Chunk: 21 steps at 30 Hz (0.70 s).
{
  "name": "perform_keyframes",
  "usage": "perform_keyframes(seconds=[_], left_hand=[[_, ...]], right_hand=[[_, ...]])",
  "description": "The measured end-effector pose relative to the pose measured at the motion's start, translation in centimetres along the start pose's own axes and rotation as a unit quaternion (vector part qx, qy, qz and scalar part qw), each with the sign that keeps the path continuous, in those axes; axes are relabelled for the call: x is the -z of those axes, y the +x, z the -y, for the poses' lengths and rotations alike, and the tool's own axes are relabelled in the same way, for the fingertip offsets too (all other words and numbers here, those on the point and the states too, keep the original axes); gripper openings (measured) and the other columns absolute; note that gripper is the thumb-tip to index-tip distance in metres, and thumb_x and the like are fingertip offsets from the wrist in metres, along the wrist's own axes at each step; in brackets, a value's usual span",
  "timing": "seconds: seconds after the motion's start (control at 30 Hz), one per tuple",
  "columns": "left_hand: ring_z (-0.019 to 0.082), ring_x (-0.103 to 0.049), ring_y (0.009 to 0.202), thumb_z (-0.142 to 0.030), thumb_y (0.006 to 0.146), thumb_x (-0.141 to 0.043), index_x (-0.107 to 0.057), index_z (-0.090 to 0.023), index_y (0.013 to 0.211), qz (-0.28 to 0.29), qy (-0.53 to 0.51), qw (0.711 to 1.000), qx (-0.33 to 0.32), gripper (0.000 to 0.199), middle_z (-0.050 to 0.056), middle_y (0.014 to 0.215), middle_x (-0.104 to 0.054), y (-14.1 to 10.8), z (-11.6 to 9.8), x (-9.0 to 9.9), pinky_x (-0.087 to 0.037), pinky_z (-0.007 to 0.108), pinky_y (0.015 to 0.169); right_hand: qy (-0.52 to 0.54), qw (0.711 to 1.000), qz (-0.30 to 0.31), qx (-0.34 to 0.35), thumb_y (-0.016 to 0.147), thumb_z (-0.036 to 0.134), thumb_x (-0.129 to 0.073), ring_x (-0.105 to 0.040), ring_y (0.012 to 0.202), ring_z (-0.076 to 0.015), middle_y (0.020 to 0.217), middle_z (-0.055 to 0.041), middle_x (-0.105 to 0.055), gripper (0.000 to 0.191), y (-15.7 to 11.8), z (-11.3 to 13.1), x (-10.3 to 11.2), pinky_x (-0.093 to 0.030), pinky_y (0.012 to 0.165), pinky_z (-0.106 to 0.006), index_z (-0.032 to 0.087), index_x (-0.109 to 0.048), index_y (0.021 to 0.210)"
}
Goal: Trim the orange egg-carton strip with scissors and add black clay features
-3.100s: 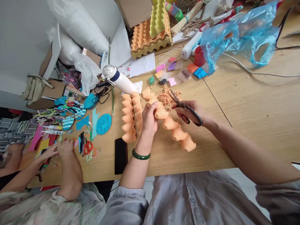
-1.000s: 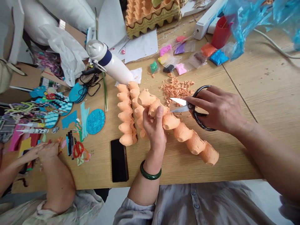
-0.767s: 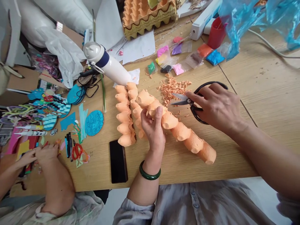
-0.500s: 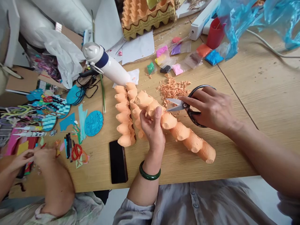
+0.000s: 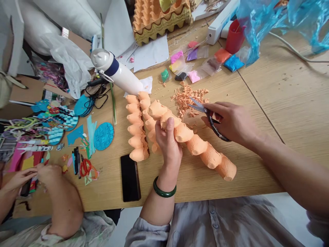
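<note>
My left hand [image 5: 169, 142] is closed around an orange egg carton strip [image 5: 197, 144], thumb on top, holding it slantwise above the table. The strip's cups have ragged, trimmed edges. Black-handled scissors [image 5: 212, 118] are in my right hand [image 5: 228, 121]; their blades point left, slightly parted, apart from the strip. Under and beyond the blades lies a heap of orange scraps [image 5: 186, 97]. Two more orange strips lie to the left: one whole row of pointed cups [image 5: 136, 128] and another strip [image 5: 144, 102] partly hidden behind the held one.
A phone [image 5: 130, 177] lies left of my forearm. Behind stand a white bottle [image 5: 119, 72], stacked egg trays [image 5: 161, 20], small colored bags [image 5: 194, 76] and a red cup [image 5: 235, 36]. At left, another person's hands [image 5: 38, 175] work near red scissors [image 5: 84, 166] and blue craft pieces [image 5: 103, 136].
My right hand has drawn the scissors slightly away from the strip, and the blades now sit over the scrap heap. My left hand keeps its hold on the strip, almost unmoved.
</note>
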State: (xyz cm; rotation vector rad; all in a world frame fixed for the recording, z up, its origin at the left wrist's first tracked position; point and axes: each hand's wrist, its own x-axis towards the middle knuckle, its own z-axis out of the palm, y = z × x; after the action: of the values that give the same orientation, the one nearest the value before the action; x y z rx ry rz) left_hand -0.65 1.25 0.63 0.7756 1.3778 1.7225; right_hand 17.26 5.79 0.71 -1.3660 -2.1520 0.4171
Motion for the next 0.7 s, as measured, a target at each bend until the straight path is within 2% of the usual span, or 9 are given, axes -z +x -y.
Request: perform_keyframes(seconds=[0.07, 0.13, 0.23, 0.33, 0.43, 0.6, 0.7], left_hand=[[0.026, -0.062, 0.132, -0.054, 0.095, -0.065, -0.067, -0.029, 0.114, 0.012, -0.023, 0.999, 0.041, 0.032, 0.005, 0.129, -0.071, -0.1, -0.2, -0.1, -0.054, 0.04, 0.108], [0.025, -0.065, 0.128, -0.057, 0.097, -0.06, -0.067, -0.026, 0.113, 0.014, -0.049, 0.996, 0.074, 0.035, 0.007, 0.123, -0.073, -0.1, -0.3, -0.3, -0.057, 0.04, 0.105], [0.026, -0.069, 0.121, -0.062, 0.097, -0.054, -0.068, -0.024, 0.108, 0.025, -0.059, 0.991, 0.121, 0.042, 0.009, 0.115, -0.074, -0.1, -0.4, -0.5, -0.06, 0.039, 0.099], [0.028, -0.068, 0.123, -0.071, 0.096, -0.048, -0.07, -0.026, 0.109, 0.067, -0.051, 0.984, 0.154, 0.052, 0.009, 0.116, -0.075, -0.3, -0.3, -0.5, -0.061, 0.04, 0.099], [0.031, -0.067, 0.125, -0.077, 0.094, -0.046, -0.071, -0.026, 0.116, 0.098, -0.023, 0.984, 0.143, 0.061, 0.011, 0.116, -0.075, -0.5, 0.2, -0.2, -0.061, 0.044, 0.1], [0.032, -0.069, 0.121, -0.069, 0.087, -0.068, -0.065, -0.024, 0.126, 0.055, 0.042, 0.992, 0.101, 0.059, 0.013, 0.112, -0.076, -0.6, 1.6, 0.9, -0.059, 0.046, 0.102], [0.031, -0.07, 0.12, -0.067, 0.09, -0.065, -0.065, -0.023, 0.126, 0.064, 0.037, 0.991, 0.114, 0.057, 0.013, 0.111, -0.077, -0.5, 2.1, 1.2, -0.058, 0.043, 0.102]], right_hand=[[0.077, 0.996, 0.046, 0.007, 0.091, 0.03, -0.061, -0.059, 0.063, -0.0157, 0.084, -0.0041, -0.074, 0.03, -0.1, 0.1, -0.1, -0.041, 0.059, -0.028, 0.022, -0.075, 0.116], [0.085, 0.994, 0.057, 0.036, 0.09, 0.028, -0.062, -0.061, 0.064, -0.0158, 0.083, -0.004, -0.074, 0.028, -0.2, 0.2, -0.3, -0.042, 0.06, -0.028, 0.02, -0.075, 0.113], [0.036, 0.995, 0.026, 0.094, 0.092, 0.026, -0.059, -0.067, 0.075, -0.0197, 0.088, -0.0064, -0.076, 0.028, -0.4, 0.3, -1.0, -0.043, 0.064, -0.029, 0.018, -0.075, 0.114], [0.025, 0.991, 0.0, 0.128, 0.096, 0.027, -0.056, -0.068, 0.08, -0.0206, 0.09, -0.0083, -0.077, 0.029, -0.5, 0.2, -1.6, -0.044, 0.066, -0.03, 0.016, -0.073, 0.117], [0.028, 0.988, -0.019, 0.154, 0.098, 0.025, -0.054, -0.067, 0.077, -0.0192, 0.091, -0.0092, -0.076, 0.029, -0.6, 0.1, -1.9, -0.044, 0.065, -0.029, 0.015, -0.072, 0.118], [0.052, 0.984, -0.002, 0.173, 0.098, 0.022, -0.053, -0.066, 0.075, -0.0175, 0.089, -0.0083, -0.076, 0.028, -0.7, 0.0, -2.1, -0.044, 0.065, -0.028, 0.014, -0.07, 0.119], [0.059, 0.984, 0.0, 0.169, 0.098, 0.022, -0.053, -0.067, 0.075, -0.0178, 0.09, -0.0089, -0.076, 0.027, -0.8, 0.1, -2.2, -0.044, 0.065, -0.028, 0.015, -0.071, 0.118]])
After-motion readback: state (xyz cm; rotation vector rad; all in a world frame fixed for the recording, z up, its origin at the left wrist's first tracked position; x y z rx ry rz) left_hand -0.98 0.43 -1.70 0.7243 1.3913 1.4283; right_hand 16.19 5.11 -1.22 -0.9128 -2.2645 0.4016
